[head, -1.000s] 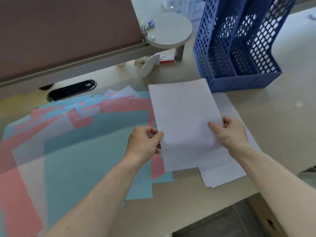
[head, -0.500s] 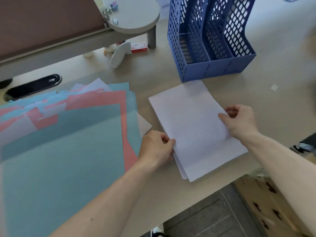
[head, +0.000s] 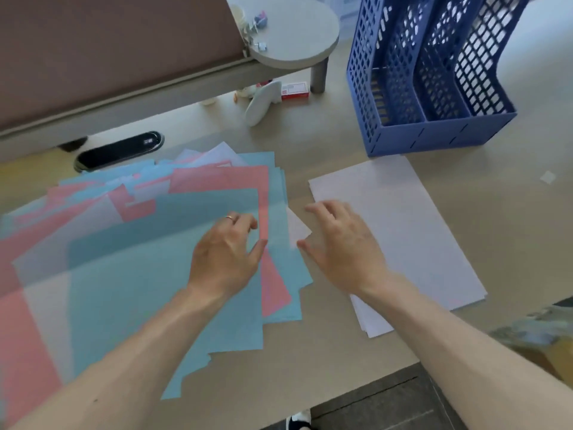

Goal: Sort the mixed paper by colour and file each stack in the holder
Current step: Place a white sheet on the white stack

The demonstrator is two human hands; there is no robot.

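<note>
**White corner is lying between the two hands**

The surface is carrying everything. Left of both hands and under the left one, the fan of mixed paper is spreading wide, with blue, pink and white sheets overlapping and a blue sheet on top. Right of the fingers, the white stack is lying flat, its long axis running away from the person and slightly leftward toward the blue file holder, which is standing beyond the stack's far edge. I can see no paper in its slots.

The left hand is hovering over or resting on the top blue sheet. Its fingers are loosely curled and gripping nothing, and the thumb is reaching toward the pink edge. The right hand is sitting over the near-left part of the white stack, with its fingers relaxed, apart and pointing left, holding nothing.

A white corner is poking out from under the fan's right edge, in the gap between the two thumbs. The rest of that sheet is hidden under the fan, to the left. The right thumb looks marginally nearer, so pulling the sheet rightward onto the stack is probably the next step.
</note>
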